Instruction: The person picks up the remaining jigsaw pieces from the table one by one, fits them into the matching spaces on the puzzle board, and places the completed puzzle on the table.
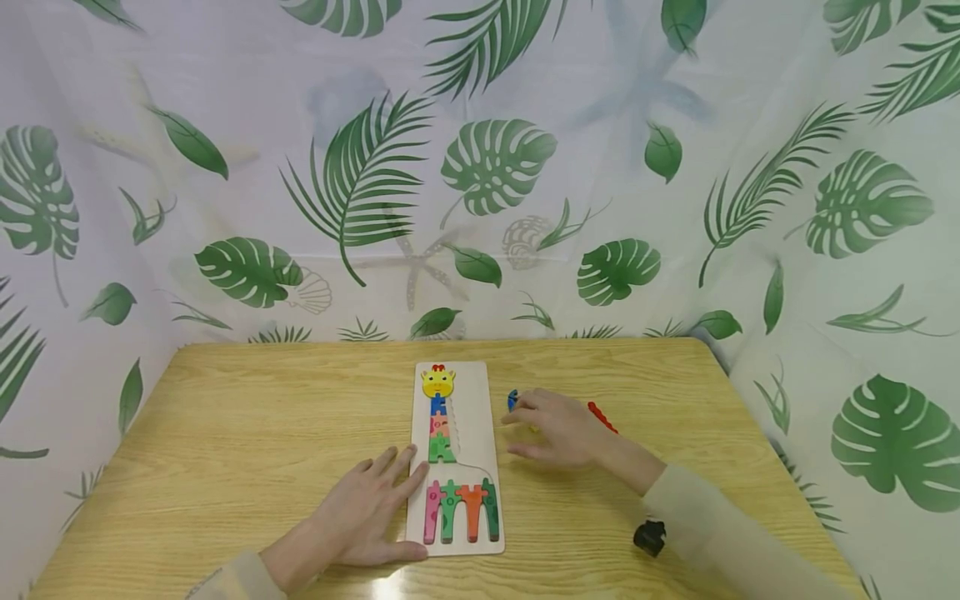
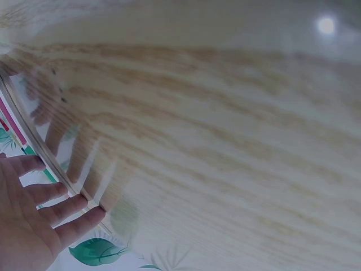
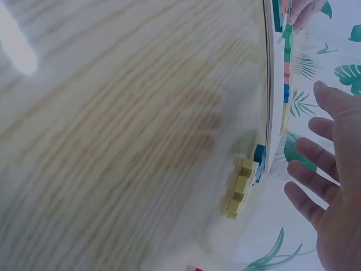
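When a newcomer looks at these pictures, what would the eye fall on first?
Probably the colourful giraffe puzzle, on a pale board near the middle of the wooden table, its body space bare. Next, the large green leaves on the cloth behind the table. Then the hands: the left hand at the board's left edge, the right hand near loose pieces on the right.

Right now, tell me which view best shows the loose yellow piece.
The right wrist view: there the yellow piece lies in plain sight, its notched edge showing. In the head view, the right hand hides most of it; the left wrist view doesn't show it.
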Available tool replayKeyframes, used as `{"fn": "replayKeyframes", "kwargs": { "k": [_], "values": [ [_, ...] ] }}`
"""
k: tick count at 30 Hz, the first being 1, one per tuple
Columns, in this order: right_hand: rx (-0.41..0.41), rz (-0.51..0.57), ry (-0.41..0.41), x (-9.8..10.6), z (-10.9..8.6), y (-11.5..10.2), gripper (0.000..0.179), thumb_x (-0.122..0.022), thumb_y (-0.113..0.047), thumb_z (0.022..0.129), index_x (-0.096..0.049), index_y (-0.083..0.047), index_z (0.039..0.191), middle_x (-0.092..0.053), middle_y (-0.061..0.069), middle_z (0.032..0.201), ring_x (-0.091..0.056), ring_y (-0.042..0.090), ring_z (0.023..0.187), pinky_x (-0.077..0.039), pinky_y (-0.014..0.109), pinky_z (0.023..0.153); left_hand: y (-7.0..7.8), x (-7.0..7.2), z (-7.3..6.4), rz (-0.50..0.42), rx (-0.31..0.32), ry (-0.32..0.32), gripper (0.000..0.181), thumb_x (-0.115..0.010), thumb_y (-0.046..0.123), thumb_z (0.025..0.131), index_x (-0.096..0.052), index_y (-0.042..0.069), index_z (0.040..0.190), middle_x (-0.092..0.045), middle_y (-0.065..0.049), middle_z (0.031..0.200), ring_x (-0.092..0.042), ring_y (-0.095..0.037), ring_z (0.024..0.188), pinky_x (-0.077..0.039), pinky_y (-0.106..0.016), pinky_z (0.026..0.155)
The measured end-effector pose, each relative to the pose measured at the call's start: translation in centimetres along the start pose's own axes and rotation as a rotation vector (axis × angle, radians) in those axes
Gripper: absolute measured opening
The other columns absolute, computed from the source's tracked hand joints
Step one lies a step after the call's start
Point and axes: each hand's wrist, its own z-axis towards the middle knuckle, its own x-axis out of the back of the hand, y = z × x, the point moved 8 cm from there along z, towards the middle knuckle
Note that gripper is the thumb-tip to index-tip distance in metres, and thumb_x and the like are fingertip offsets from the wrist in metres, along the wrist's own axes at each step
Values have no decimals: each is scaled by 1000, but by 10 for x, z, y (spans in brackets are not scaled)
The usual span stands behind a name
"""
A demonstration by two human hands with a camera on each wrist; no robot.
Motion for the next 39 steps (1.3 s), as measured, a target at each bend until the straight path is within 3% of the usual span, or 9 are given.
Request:
{"fn": "replayKeyframes", "kwargs": {
  "k": [11,16,23,33,39],
  "values": [
    [-130,206,-26,2,-9,21,39,-73,-39,99,-74,-14,129,-71,5,117,-66,20,97,-55,28,77,0,2,0,-1,-5,15,110,-41,94,86,-41,15,163,-42,-19,168,-51,-41,147,-54,-52,110],
    [-182,335,-29,6,-11,31,40,-73,-35,100,-73,-9,130,-72,8,116,-68,24,98,-59,34,80,0,3,0,-4,-6,13,110,-42,94,86,-41,15,163,-42,-19,168,-51,-41,147,-54,-52,111],
    [-231,443,-41,7,-17,48,43,-71,-36,102,-70,-6,133,-73,11,120,-69,15,96,-60,22,78,1,2,0,0,-6,5,110,-40,94,87,-40,15,163,-41,-19,168,-51,-40,148,-53,-52,111],
    [-298,536,-51,9,-25,66,41,-71,-32,102,-71,-4,132,-75,7,113,-68,11,88,-58,23,74,0,-1,0,-15,-1,-12,111,-40,95,86,-38,15,164,-39,-19,170,-49,-41,149,-52,-52,113],
    [-315,611,-95,10,-28,72,43,-69,-30,103,-68,0,134,-73,11,111,-71,25,81,-61,30,72,0,-1,1,-12,-2,-5,111,-40,95,86,-39,15,164,-40,-18,169,-50,-41,148,-53,-52,112]
  ]
}}
